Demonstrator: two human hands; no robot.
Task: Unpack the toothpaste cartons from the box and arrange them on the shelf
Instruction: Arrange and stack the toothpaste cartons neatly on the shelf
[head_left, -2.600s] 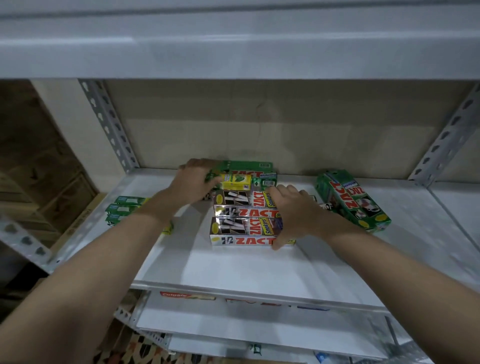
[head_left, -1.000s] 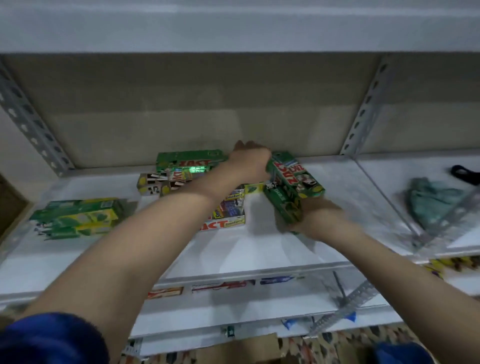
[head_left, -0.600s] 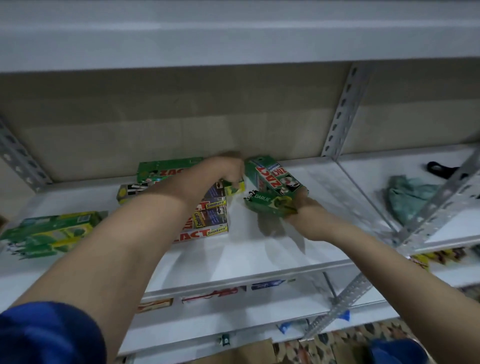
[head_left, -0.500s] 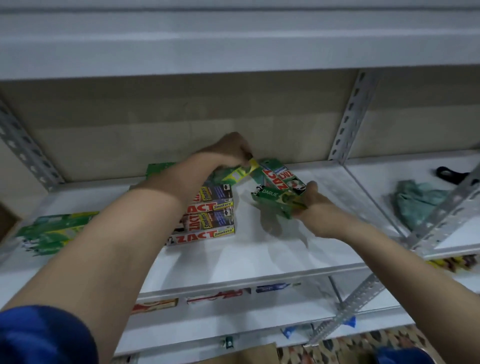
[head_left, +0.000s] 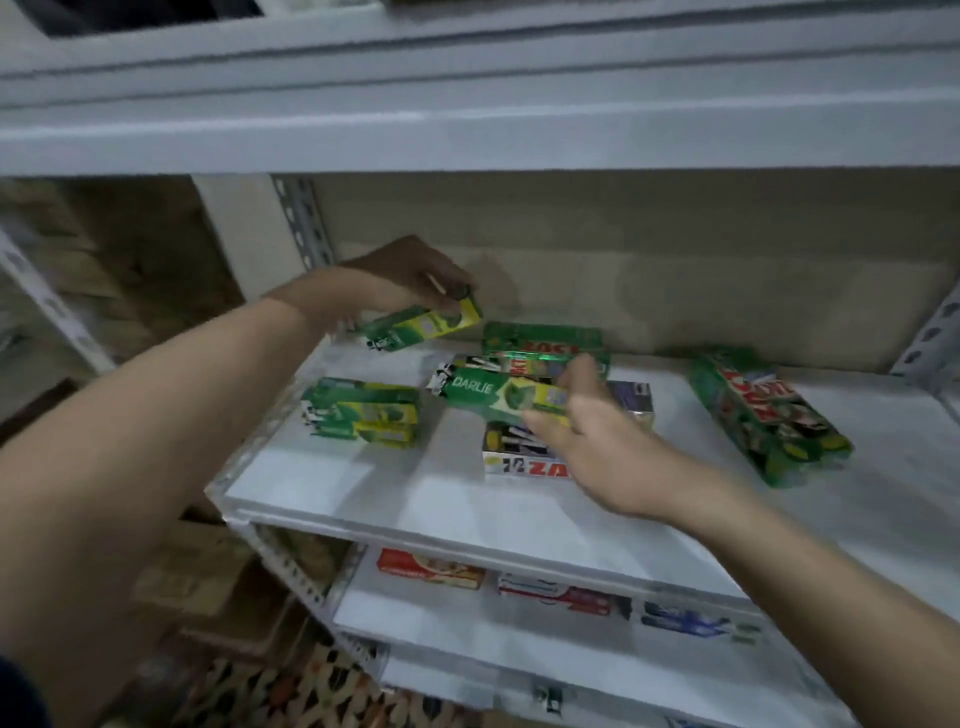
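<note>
My left hand (head_left: 400, 283) holds a green and yellow Darlie toothpaste carton (head_left: 423, 327) above the back left of the white shelf (head_left: 395, 493). My right hand (head_left: 597, 441) grips a second green Darlie carton (head_left: 488, 395) over the middle of the shelf. Under it lies a stack of Zact cartons (head_left: 524, 462), partly hidden by the hand. A small pile of green Darlie cartons (head_left: 363, 413) rests at the shelf's left. A wrapped bundle of green Zact cartons (head_left: 763, 415) lies at the right.
A perforated metal upright (head_left: 304, 218) stands at the back left corner. The shelf below (head_left: 467, 618) carries red and blue toothpaste cartons (head_left: 431, 569) along its front. An upper shelf edge (head_left: 467, 135) hangs overhead. Brown cardboard boxes (head_left: 202, 587) sit at the lower left.
Both hands have swung left from the bundle at the right, each carrying a green Darlie carton. The left hand now hovers at the back left, the right over the Zact stack.
</note>
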